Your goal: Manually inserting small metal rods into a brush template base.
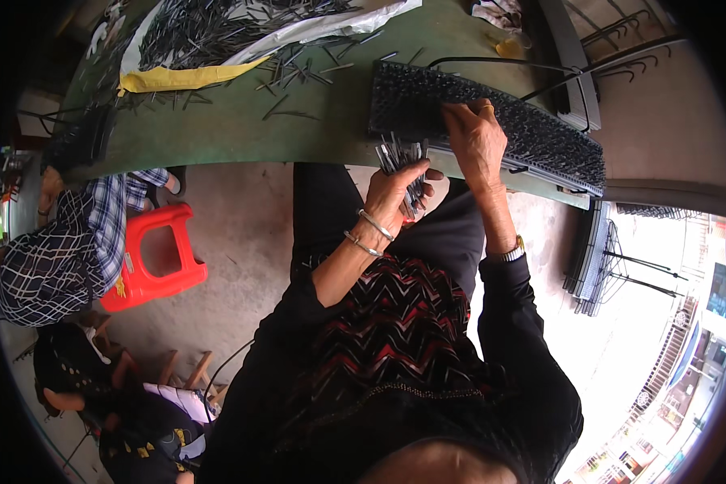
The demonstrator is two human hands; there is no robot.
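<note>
A person's left hand (394,192) clasps a bundle of thin dark strips (394,153) in its fingers beside a green worktop (218,133). The right hand (481,148) holds its fingers narrow over a long black panel (411,97) there; whether they grip anything cannot be told.

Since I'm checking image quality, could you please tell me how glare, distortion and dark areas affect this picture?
Head view: the ground at lower right is washed out nearly white; head view: the table bows along its near edge, and the corners go black; head view: detail is hard to make out where the right hand meets the dark block.
</note>
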